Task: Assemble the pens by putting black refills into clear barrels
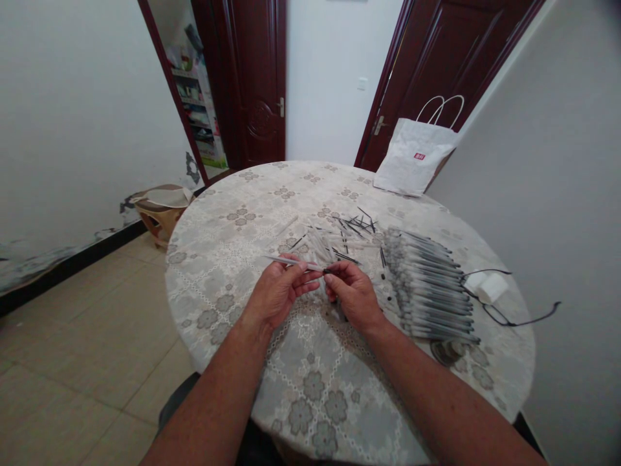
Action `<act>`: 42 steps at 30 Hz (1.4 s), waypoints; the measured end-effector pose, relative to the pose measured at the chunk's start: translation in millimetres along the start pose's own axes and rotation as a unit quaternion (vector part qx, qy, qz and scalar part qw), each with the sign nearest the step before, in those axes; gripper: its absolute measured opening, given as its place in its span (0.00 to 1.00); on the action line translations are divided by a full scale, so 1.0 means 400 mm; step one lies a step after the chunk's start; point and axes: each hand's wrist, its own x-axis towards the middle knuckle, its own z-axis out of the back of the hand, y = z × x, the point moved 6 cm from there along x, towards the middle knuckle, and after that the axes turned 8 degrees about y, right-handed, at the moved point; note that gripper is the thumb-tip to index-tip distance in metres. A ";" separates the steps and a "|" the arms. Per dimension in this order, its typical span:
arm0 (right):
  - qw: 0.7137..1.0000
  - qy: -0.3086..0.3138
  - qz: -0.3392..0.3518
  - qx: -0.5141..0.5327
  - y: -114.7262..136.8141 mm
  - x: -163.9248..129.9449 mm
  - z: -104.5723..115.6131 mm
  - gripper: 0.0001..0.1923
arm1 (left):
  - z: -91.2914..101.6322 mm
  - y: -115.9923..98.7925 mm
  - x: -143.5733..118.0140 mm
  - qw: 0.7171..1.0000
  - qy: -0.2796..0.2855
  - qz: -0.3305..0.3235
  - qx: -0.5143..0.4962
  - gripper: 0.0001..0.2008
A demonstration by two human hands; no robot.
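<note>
White tube (pixel 313 266) sits in half-open left hand (pixel 284 287); right hand (pixel 356 294) pinches dark tip (pixel 326 271).

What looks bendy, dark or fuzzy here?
In the head view, the red door behind the white bag leans sideways, probably from a wide lens; in the same head view, the thin stick in the left hand and right hand looks a bit soft, and the upper right corner darkens.

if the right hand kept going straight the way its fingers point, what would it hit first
Most likely the left hand, whose fingers lie just ahead of the right hand, along with the slim pale tube it holds; one view leaves depth uncertain.
</note>
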 end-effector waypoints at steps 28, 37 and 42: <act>0.973 -0.011 0.077 -0.219 0.036 -0.029 0.005 0.13 | 0.002 0.000 0.002 0.999 0.000 0.001 0.050 0.17; 0.949 0.022 0.069 -0.306 0.044 -0.028 -0.005 0.18 | -0.005 0.003 0.001 0.998 0.018 0.024 0.060 0.17; 0.959 0.016 0.076 -0.272 0.042 -0.031 -0.001 0.15 | 0.002 0.000 0.002 0.998 0.003 0.015 0.068 0.17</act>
